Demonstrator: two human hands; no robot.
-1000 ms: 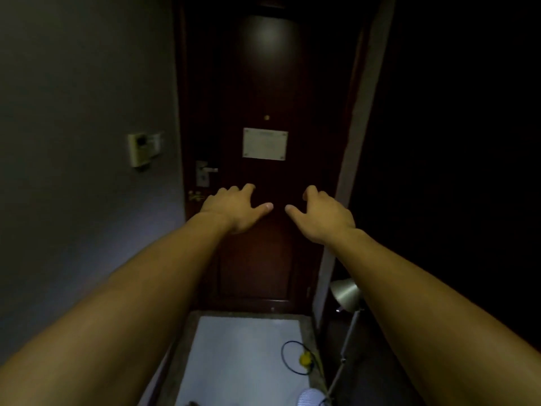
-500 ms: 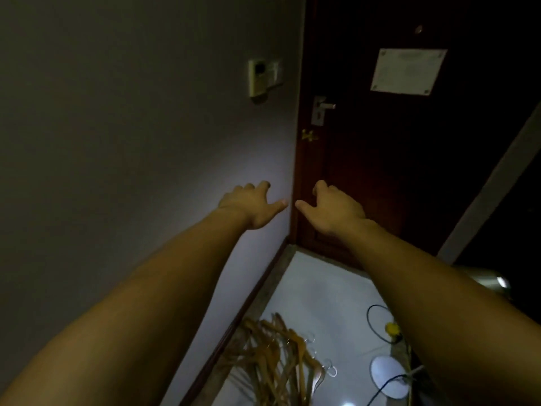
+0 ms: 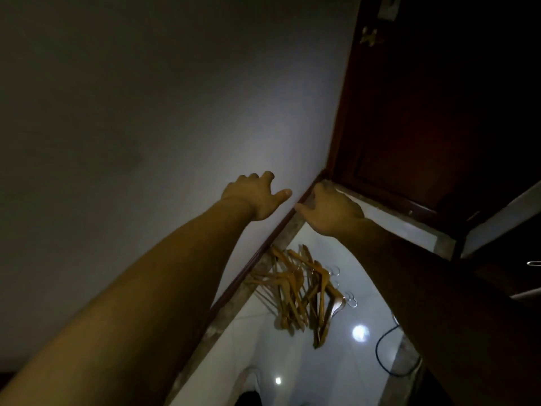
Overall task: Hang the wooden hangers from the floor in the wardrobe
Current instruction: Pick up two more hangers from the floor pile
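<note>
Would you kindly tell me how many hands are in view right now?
2. The left hand is stretched out before the wall; the right hand is beside it, near the door's lower corner. Both are empty, and the hangers lie on the floor below.

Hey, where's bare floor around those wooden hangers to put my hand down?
Bare white floor lies nearer you than the wooden hangers, between the skirting and the black cable. A smaller bare strip lies between the pile and the door threshold. It is crowded against the skirting, where the hangers overlap.
</note>
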